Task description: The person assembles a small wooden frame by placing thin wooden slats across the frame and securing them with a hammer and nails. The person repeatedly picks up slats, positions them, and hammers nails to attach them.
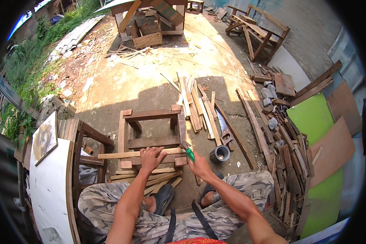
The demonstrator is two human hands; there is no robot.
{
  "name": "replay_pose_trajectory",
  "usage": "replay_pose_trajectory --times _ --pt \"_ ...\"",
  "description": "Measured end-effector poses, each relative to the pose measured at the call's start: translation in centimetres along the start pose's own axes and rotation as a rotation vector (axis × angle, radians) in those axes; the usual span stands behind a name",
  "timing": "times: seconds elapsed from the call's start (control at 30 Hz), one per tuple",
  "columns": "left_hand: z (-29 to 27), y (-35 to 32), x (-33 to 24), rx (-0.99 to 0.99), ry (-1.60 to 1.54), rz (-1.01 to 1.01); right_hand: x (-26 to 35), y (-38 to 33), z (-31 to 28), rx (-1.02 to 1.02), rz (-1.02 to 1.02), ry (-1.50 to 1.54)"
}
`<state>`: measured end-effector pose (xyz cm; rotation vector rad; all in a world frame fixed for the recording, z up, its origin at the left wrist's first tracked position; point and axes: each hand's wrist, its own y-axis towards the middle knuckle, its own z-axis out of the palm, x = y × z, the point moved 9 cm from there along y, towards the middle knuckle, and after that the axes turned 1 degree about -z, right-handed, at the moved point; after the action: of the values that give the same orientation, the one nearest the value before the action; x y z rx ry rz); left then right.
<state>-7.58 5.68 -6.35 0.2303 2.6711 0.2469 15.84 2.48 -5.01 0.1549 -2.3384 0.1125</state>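
In front of my knees stands a brown wooden frame (153,142) with square posts at its corners, like a small stool frame. A pale wooden slat (120,155) lies across its near side and sticks out past the left edge. My left hand (151,157) is on that slat, fingers bent over it and holding it against the frame. In my right hand (200,166) is a hammer (190,154) with a green grip, its head at the slat's right end by the frame's near right corner. Whether a nail is under the hammer head cannot be made out.
A dark can (220,154) stands right of the frame, near a handsaw (225,132) and a pile of pale slats (195,103). More slats (160,179) lie by my feet. Scrap wood (290,171) heaps up at right; a white-topped table (51,183) stands at left.
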Motion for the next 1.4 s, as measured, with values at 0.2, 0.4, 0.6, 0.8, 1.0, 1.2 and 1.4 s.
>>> replay_pose_trajectory --times 0.2,0.4,0.6,0.8,1.0,1.2,1.4 --pt "0.8 0.0 -0.2 0.12 0.034 0.048 0.5 -0.4 1.4 0.187 0.04 -0.081" --pt "-2.6 3.5 -0.3 0.285 0.092 0.183 2.0 0.9 -5.8 -0.049 0.043 0.09" --pt "-16.0 13.0 2.1 -0.277 -0.149 -0.126 0.0 1.4 -12.3 -0.176 0.147 0.312" --pt "-15.0 10.2 10.2 -0.534 -0.756 -0.726 -1.6 1.1 -13.0 -0.151 0.235 0.518" --pt "-5.0 -1.9 17.2 -0.634 -0.814 -1.297 -2.9 1.0 -11.4 -0.132 0.171 0.416" --pt "-4.0 -5.4 18.6 -0.515 -0.659 -1.297 -2.6 1.6 -10.0 -0.176 0.013 0.251" --pt "-7.2 -6.7 17.5 -0.105 -0.063 -1.187 -1.9 1.1 -8.8 -0.092 0.09 0.241"
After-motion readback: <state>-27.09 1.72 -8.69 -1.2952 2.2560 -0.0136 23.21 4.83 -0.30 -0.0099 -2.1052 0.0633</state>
